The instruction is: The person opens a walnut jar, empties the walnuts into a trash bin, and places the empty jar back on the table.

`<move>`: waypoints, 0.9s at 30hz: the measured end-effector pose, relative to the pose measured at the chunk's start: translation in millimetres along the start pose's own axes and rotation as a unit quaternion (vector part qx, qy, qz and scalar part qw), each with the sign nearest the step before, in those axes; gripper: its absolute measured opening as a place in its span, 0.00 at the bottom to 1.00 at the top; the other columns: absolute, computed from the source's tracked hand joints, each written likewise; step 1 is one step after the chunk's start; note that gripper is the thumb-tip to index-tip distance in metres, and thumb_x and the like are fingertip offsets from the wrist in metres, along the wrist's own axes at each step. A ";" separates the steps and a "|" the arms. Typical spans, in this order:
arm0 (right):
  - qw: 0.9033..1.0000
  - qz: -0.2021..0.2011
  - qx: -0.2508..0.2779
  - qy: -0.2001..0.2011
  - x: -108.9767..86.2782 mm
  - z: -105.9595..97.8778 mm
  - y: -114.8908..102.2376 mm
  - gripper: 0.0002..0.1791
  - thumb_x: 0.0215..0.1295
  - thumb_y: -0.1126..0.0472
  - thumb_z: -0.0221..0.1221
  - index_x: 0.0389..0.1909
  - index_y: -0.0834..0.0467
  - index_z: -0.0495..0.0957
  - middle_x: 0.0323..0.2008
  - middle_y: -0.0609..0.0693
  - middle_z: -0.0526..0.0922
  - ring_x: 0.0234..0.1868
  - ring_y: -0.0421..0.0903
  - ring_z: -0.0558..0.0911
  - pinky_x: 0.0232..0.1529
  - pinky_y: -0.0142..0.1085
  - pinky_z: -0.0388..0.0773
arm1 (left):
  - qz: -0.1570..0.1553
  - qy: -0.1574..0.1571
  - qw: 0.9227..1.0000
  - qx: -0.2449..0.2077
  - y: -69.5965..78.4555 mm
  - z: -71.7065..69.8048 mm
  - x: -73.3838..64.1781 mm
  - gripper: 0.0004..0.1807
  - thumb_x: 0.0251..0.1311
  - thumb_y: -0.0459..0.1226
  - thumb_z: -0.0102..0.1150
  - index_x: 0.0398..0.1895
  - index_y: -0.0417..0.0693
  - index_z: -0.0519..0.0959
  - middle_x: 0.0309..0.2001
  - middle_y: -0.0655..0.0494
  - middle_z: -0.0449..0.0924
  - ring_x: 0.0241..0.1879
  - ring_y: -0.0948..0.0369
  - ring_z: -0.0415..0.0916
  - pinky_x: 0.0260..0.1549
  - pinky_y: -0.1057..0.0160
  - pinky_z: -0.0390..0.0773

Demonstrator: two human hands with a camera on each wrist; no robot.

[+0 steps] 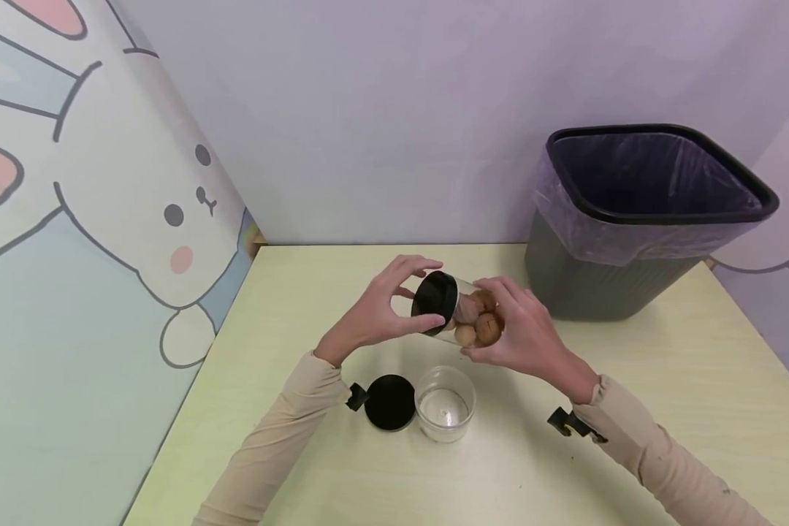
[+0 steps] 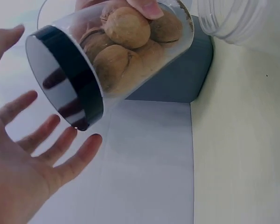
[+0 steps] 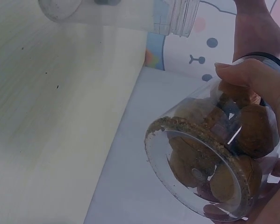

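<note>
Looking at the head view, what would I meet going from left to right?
Rabbit drawing → loose black lid → hand-held jar of brown nuts → grey bin with a bag lining.

The left hand (image 1: 384, 307) spreads its fingers (image 2: 82, 156) and thumb (image 2: 3, 43) about one end of the jar (image 2: 170, 49); the right hand (image 1: 524, 329) curls round the other end. The left arm (image 1: 279, 438) and right arm (image 1: 660, 449), sleeved, slant toward the jar from either side.

Head view high, forward-down; wrist views close, share jar (image 2: 130, 84).
</note>
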State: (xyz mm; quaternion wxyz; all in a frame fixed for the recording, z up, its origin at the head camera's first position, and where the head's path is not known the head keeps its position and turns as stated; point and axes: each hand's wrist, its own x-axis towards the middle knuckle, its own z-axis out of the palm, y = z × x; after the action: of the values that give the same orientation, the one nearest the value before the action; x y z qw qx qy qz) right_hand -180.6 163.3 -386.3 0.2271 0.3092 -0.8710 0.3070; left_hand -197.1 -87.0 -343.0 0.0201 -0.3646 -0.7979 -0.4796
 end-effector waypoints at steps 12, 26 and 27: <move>1.000 -0.004 -0.002 0.001 1.1 -1.5 2.1 0.52 0.23 0.44 0.78 0.55 0.59 0.70 0.46 0.51 0.75 0.35 0.43 0.74 0.34 0.44 0.71 | 0.084 -0.053 0.994 0.039 20.8 -7.1 -2.9 0.34 0.43 0.30 0.66 0.59 0.49 0.70 0.67 0.51 0.58 0.67 0.56 0.53 0.61 0.53 0.61; 1.000 -0.008 0.001 0.002 2.8 -0.5 3.1 0.52 0.23 0.44 0.78 0.56 0.58 0.70 0.46 0.50 0.75 0.34 0.43 0.74 0.33 0.43 0.70 | 0.103 -0.060 0.992 0.051 -1.8 0.4 -1.8 0.38 0.39 0.27 0.62 0.60 0.58 0.69 0.69 0.57 0.55 0.68 0.58 0.51 0.59 0.54 0.64; 1.000 -0.008 0.001 0.002 2.7 -0.3 3.1 0.52 0.23 0.44 0.78 0.56 0.58 0.70 0.46 0.50 0.75 0.34 0.43 0.74 0.33 0.43 0.70 | 0.104 -0.060 0.992 0.049 -2.2 0.5 -1.6 0.37 0.39 0.27 0.62 0.59 0.57 0.69 0.68 0.56 0.55 0.67 0.58 0.51 0.58 0.55 0.64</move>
State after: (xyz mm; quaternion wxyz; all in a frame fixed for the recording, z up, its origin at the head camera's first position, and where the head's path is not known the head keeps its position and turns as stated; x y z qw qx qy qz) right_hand -184.5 164.4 -385.7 0.2309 0.3158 -0.8678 0.3066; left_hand -197.2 -88.1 -345.6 0.0403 -0.4722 -0.7779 -0.4127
